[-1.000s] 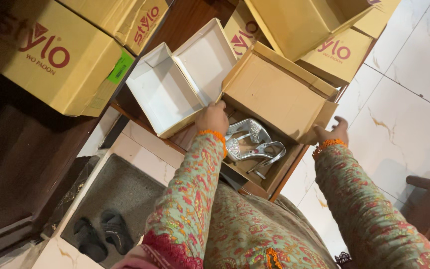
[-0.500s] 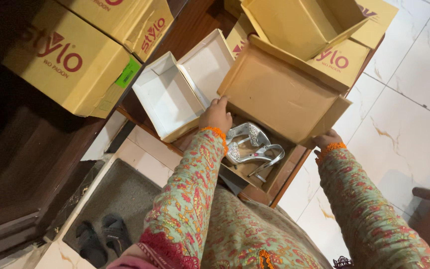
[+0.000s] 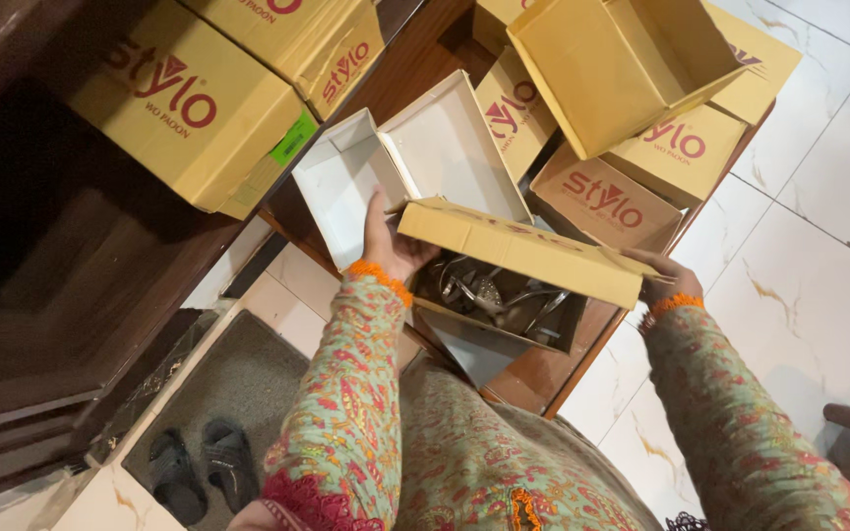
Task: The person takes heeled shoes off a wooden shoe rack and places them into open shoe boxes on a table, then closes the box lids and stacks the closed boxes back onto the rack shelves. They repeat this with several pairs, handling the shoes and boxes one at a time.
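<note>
The tilted lid [image 3: 518, 254] half covers the shoebox [image 3: 504, 320] opening.

A single head-worn camera is looking steeply down from above the person's own chest, so the patterned sleeves are rising from the bottom edge toward the middle. The view is tilting: the wooden table [image 3: 543, 379] is running diagonally from lower centre to upper right. The left hand [image 3: 386, 241] and right hand [image 3: 666, 280] are sitting near the centre, close to the lens, gripping the yellow box lid [image 3: 518, 251]. Farther off, the white tiled floor [image 3: 809, 265] is filling the right side, and a grey mat with dark sandals [image 3: 199, 472] is lying at lower left, well below.
</note>
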